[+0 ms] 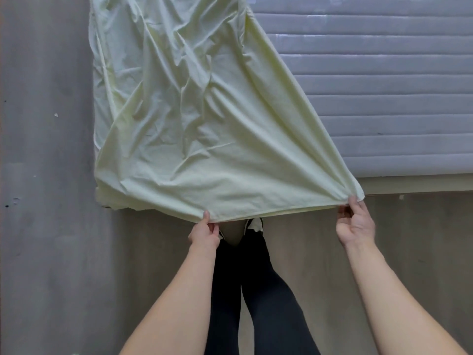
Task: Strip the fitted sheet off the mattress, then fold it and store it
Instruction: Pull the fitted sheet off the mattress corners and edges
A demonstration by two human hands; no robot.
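Both hands pinch the pale yellow fitted sheet (192, 119) by its near hem, left hand (204, 233) and right hand (354, 222), beside the bare grey mattress (384, 85).

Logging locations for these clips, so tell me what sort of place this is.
Probably a bedroom: a bare quilted mattress on a low bed base, a pale fitted sheet half pulled off it, and a plain floor.

The pale yellow-green fitted cotton sheet (194, 124) lies over the left part of the grey quilted mattress (384, 85), whose right part lies bare. The left hand (204, 233) and right hand (354, 221) pinch the sheet's near hem, above the grey wood-look floor (51, 226).
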